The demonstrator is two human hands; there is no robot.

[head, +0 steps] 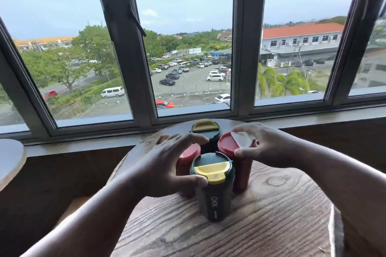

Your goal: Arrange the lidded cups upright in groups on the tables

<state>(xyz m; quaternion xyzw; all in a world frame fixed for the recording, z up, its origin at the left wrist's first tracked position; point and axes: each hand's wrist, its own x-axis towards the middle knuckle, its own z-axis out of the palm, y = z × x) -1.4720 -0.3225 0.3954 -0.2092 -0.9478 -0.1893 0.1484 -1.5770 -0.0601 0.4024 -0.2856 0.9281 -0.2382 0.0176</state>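
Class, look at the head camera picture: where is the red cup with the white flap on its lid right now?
The red cup with the white flap stands upright on the round wooden table, right of the group, under the right hand, beside the near green cup.

Two bare forearms are seen, entering from the lower left and lower right. No sleeves, watch or rings can be made out on them. The left hand [167, 164] and right hand [269, 148] are ungloved, each shown with five fingers.
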